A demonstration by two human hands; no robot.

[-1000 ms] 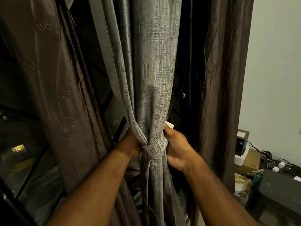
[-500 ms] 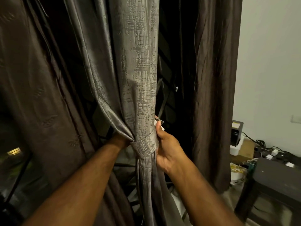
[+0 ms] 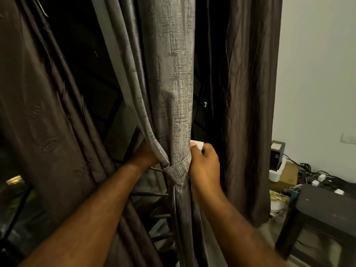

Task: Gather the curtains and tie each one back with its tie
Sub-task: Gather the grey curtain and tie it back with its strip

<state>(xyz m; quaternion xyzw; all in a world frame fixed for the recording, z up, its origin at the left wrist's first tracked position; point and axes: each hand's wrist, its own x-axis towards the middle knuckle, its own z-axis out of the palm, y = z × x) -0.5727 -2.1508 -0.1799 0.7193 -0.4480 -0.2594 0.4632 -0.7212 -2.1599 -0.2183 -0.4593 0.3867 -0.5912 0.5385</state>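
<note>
- At the waist of the curtain (image 3: 173, 83), the right hand (image 3: 205, 166) has its fingers clamped on the tie (image 3: 178, 168) and its white tag (image 3: 198, 143).
- The left hand (image 3: 146, 155) has its fingers hidden behind the fabric, so I cannot tell its grip.

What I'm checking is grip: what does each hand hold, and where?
The right hand grips the tie at its right side, by the white tag. The left hand reaches behind the grey curtain; hold hidden.

Floor (image 3: 268, 231) at my right: dark stool (image 3: 327, 203) stands on it; behind it cardboard box (image 3: 290, 173), white tub (image 3: 277, 206), tangled cables (image 3: 305, 167), white plugs (image 3: 321, 177).
</note>
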